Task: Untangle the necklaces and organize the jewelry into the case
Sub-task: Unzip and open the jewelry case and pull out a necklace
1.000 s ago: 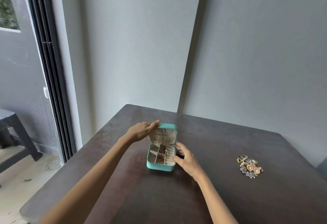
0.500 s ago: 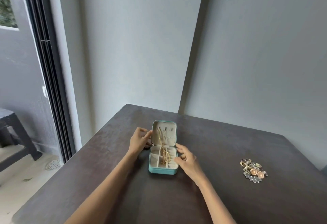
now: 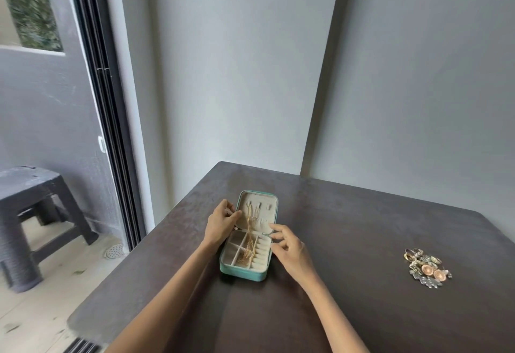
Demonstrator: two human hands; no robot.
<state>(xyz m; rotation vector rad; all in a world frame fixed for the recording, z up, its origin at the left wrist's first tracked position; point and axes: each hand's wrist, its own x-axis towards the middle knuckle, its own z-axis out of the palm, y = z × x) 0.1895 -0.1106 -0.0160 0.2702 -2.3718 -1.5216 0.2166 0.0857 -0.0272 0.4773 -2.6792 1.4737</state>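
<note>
Two bare forearms are seen rising from the bottom edge of the frame toward the centre, over a dark table [image 3: 362, 241]. Just below the centre of the frame, a teal jewelry case [image 3: 246, 267] is laid open flat on the table, its cream interior exposed. The nearer half is divided into compartments, with a row of ring rolls along its right side. A tangle of gold necklaces [image 3: 249, 241] is draped from the hooks in the lid down across the hinge into the middle compartments of the nearer half.

The right hand [image 3: 288, 249] is placed just beside the right edge of the case, near the hinge; its fingers are loosely curled and spread, and nothing is grasped in them. The left hand [image 3: 220, 223] is set against the left edge of the lid, fingers bent at the rim; whether the rim is pinched or only touched cannot be told.

At the right of the frame, well apart from the case, a small pile of jewelry [image 3: 425, 266] is left on the table, with rings and two round copper-coloured pieces visible in it.

Farther back, grey walls are met at a corner, and at the left of the frame a dark stool [image 3: 36, 213] is seen beyond a sliding door frame [image 3: 108, 118].
</note>
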